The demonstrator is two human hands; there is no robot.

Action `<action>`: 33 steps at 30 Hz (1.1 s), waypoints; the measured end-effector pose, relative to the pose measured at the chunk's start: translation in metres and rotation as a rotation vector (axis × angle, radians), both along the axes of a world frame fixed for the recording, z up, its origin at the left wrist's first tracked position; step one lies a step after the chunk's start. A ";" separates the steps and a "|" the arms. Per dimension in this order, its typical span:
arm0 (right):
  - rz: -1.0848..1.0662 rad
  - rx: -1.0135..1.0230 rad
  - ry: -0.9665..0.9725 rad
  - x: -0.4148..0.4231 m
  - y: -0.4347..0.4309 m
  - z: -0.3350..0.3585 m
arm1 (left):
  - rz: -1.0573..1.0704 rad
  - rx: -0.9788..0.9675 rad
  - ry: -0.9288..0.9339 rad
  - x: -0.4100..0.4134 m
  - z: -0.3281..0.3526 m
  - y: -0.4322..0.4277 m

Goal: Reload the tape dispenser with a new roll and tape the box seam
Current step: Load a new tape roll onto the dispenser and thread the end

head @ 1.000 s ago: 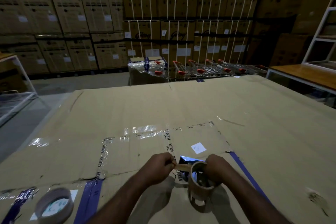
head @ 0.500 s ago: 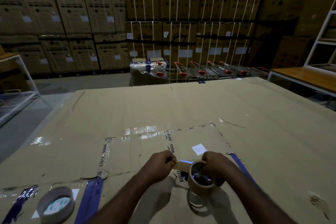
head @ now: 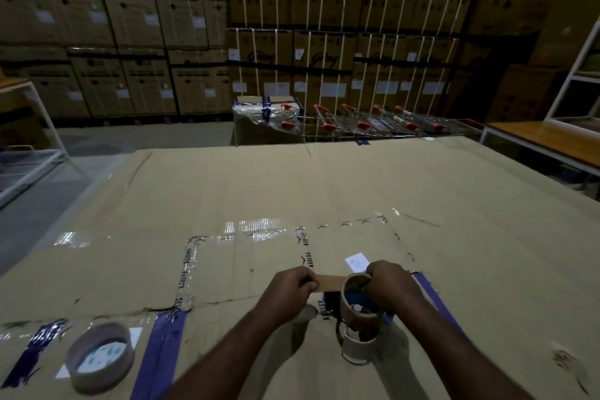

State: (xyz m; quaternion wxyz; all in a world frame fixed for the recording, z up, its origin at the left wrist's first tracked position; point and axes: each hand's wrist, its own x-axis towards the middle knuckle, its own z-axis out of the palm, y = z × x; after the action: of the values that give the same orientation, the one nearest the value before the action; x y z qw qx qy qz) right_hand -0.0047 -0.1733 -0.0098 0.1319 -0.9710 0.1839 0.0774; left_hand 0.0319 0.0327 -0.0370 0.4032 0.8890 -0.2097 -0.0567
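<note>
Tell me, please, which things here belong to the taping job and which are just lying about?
In use: brown tape roll, its pulled strip, left hand, right hand, cardboard box.
Lying about: spare tape roll, white label, shopping trolleys.

Dim, soft blur, bowed edges, dark corners

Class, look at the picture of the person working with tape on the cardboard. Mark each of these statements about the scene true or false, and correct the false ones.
1. The left hand pinches the free end of the brown tape strip. True.
2. The right hand rests flat on the cardboard. False: it grips the tape roll.
3. A spare roll of tape lies on the cardboard at the person's left. True.
4. The spare roll stands on edge. False: it lies flat, with its hole facing up.
5. The shopping trolleys stand beyond the cardboard. True.
</note>
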 end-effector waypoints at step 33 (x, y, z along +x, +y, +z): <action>0.058 -0.285 0.155 -0.013 0.003 0.011 | 0.115 -0.291 0.223 0.007 -0.022 -0.014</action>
State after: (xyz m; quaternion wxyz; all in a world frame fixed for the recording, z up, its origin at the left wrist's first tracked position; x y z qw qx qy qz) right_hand -0.0181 -0.1702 0.0011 -0.0243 -0.9758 0.1746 0.1291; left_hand 0.0387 0.0188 -0.0595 0.5507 0.8200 -0.1188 -0.1007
